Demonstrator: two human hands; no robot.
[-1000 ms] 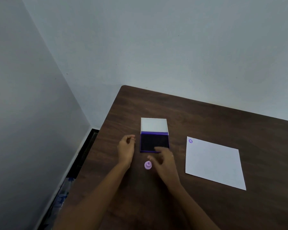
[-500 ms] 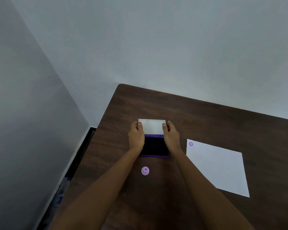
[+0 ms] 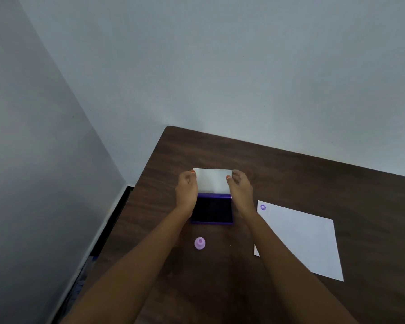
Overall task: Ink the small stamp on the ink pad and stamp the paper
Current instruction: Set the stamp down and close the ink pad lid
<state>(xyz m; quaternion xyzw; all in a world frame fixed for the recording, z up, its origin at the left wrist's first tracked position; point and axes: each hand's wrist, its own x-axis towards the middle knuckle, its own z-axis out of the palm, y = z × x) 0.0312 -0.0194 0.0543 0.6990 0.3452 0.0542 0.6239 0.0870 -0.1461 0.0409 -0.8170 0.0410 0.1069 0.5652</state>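
Observation:
The purple ink pad (image 3: 212, 209) lies open on the dark wooden table (image 3: 290, 174), its dark pad facing up and its white-lined lid (image 3: 212, 181) raised behind it. My left hand (image 3: 186, 191) grips the lid's left edge and my right hand (image 3: 240, 190) grips its right edge. The small lilac stamp (image 3: 199, 243) stands alone on the table in front of the pad, between my forearms. To the right lies the white paper (image 3: 302, 239) with one purple stamp mark (image 3: 263, 207) in its far left corner.
The table's left edge (image 3: 136, 202) runs close to the ink pad, with a gap and the floor beyond it. Grey walls meet in a corner behind the table. My right forearm covers the paper's near left part.
My right hand has let go of the stamp, which now stands on the table. Both hands have moved forward to the ink pad lid and hold its two sides.

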